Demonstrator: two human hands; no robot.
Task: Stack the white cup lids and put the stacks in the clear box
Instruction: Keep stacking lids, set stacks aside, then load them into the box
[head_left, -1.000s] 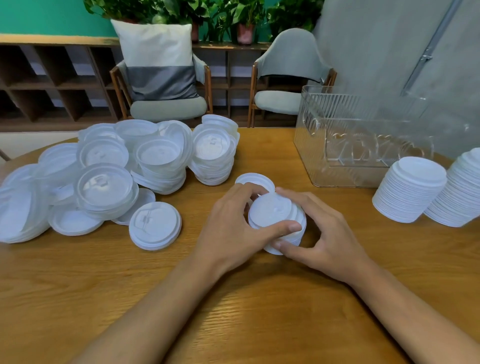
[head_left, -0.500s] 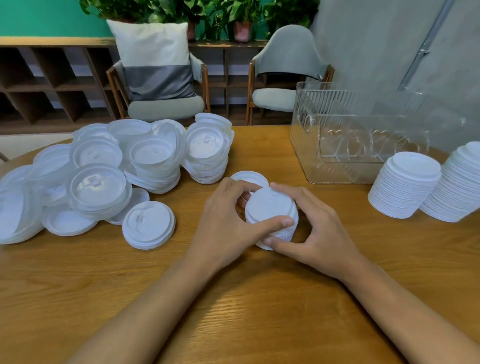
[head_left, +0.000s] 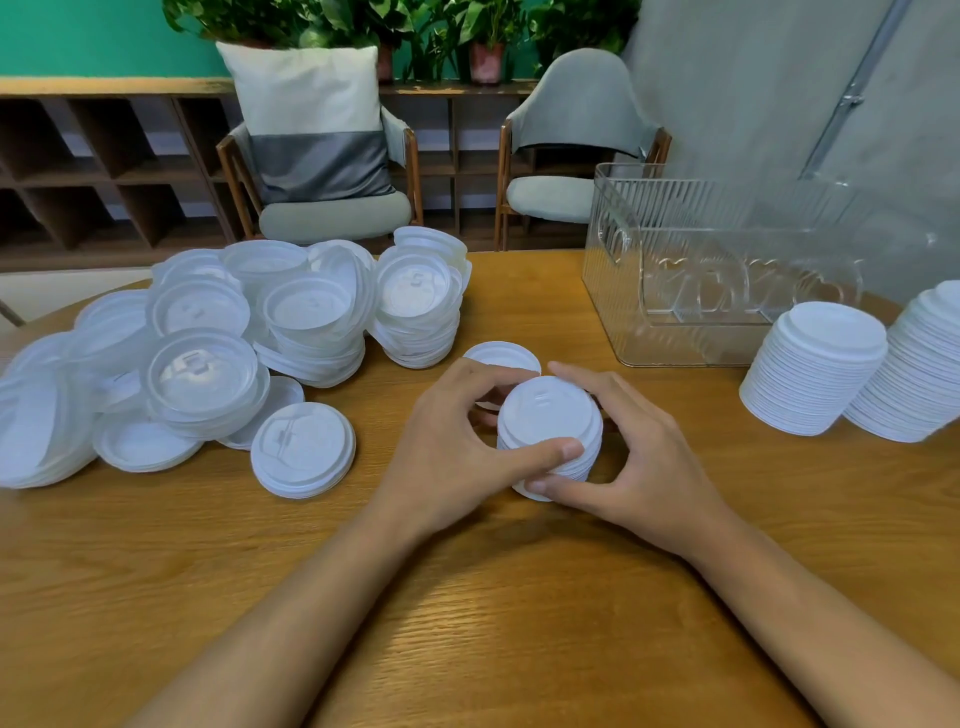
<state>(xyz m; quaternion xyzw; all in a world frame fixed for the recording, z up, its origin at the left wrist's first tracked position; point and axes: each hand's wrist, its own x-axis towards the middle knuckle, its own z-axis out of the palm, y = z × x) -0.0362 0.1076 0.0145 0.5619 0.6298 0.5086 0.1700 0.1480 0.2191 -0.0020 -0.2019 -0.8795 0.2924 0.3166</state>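
A short stack of white cup lids (head_left: 548, 415) stands on the wooden table (head_left: 467, 597) in front of me. My left hand (head_left: 457, 447) grips its left side, thumb across the front. My right hand (head_left: 639, 457) grips its right side, thumb under the front edge. A single white lid (head_left: 501, 356) lies flat just behind the stack. The clear box (head_left: 722, 280) stands at the back right, with no lids inside that I can see. Two tall finished stacks (head_left: 813, 374) (head_left: 919, 369) of white lids stand at the right, in front of the box.
A loose heap of several translucent lids (head_left: 208, 343) covers the left of the table, with one lid (head_left: 303, 449) lying apart near my left hand. Two chairs (head_left: 322, 156) (head_left: 571, 150) stand behind the table. A grey wall runs along the right.
Both hands keep hold of the short stack; they have hardly moved. The view has shifted slightly.
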